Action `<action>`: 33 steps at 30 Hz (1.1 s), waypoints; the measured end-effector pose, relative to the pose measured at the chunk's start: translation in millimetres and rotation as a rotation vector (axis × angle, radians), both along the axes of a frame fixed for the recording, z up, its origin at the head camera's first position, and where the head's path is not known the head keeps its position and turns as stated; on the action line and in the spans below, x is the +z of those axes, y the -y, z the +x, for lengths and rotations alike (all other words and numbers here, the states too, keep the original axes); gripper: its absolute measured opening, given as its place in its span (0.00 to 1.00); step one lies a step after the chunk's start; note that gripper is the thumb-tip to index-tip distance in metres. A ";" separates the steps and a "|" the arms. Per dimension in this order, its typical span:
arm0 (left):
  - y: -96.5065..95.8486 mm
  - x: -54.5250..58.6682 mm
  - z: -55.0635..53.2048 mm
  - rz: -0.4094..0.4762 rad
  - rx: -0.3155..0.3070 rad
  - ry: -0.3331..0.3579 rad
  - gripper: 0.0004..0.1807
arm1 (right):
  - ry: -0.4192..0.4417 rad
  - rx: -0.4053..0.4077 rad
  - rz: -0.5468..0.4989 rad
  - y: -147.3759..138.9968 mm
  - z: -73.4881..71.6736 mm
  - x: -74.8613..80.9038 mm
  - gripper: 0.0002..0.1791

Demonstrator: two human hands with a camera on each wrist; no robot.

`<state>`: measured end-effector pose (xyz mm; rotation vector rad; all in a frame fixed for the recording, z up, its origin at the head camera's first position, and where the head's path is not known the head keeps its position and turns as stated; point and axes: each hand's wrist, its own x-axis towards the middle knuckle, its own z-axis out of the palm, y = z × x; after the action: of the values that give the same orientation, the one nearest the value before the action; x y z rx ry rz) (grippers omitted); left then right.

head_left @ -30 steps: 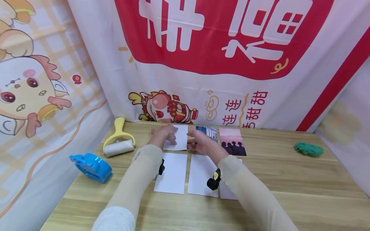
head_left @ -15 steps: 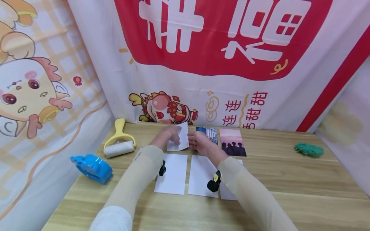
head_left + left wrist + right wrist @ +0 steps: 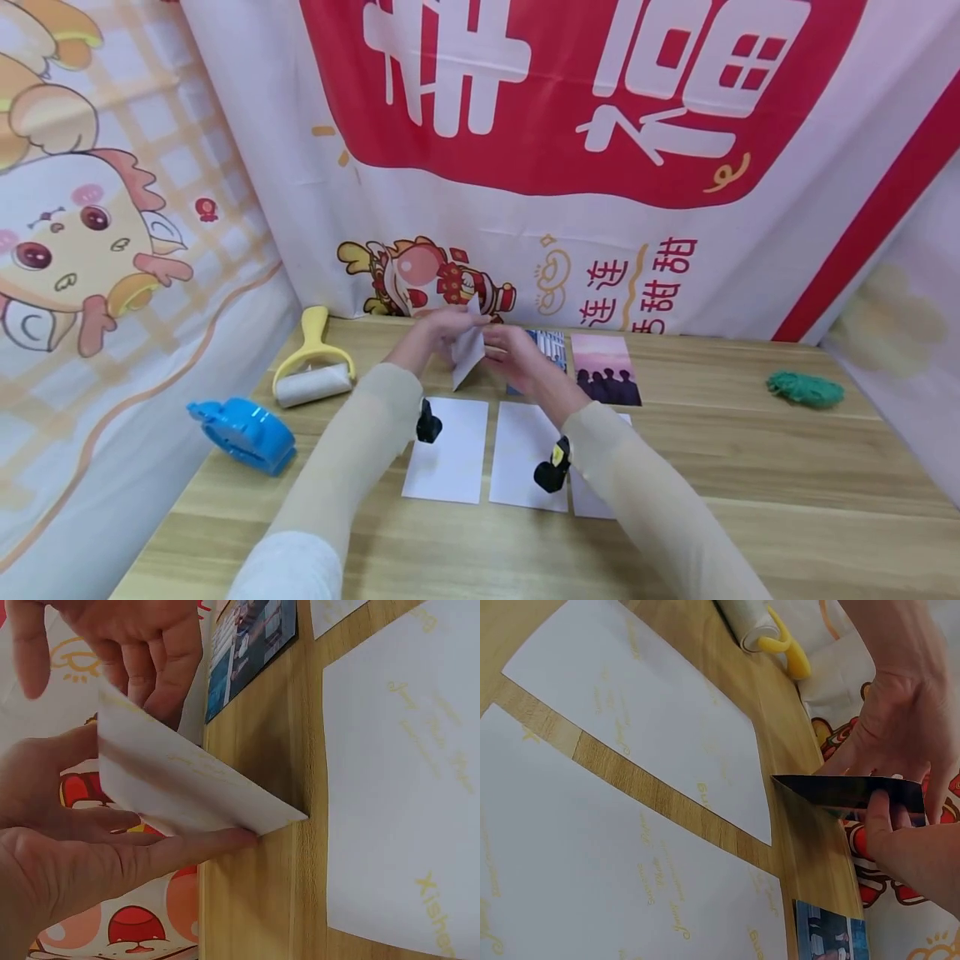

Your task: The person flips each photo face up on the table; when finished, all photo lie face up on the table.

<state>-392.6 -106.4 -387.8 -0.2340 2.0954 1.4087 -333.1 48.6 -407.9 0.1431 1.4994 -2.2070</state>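
Note:
My left hand [image 3: 441, 330] grips a photo print [image 3: 468, 357] by its edge and holds it up, tilted, near the back of the table. Its plain back [image 3: 184, 784] with faint yellow lettering faces the left wrist view; in the right wrist view the dark picture side [image 3: 825, 790] shows. Bent fingers of my right hand [image 3: 926, 851] touch the picture side, and its thumb stands apart from the print in the left wrist view. One lower corner of the print is close over the wood. Just right of it lies a blue picture print [image 3: 552, 347], partly hidden by the right hand.
White sheets [image 3: 447, 454] lie in a row in front, partly under my forearms. A pink silhouette print [image 3: 603, 367] lies at the back. A yellow-handled roller [image 3: 313, 383] and a blue plastic item [image 3: 247, 437] are left, a green bundle [image 3: 805, 389] far right.
The print lay flat, white side up, one second ago. My left hand has raised and turned it on edge, and my right hand has moved up and in against it.

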 end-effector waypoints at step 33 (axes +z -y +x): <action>26.3 1.1 14.6 -0.132 0.111 -0.294 0.28 | -0.607 0.360 1.016 12.0 7.6 -26.8 0.37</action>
<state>-377.9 -132.8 -386.8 -0.2085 2.4536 1.4421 -325.5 36.6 -434.7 -0.4829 2.5989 -1.0668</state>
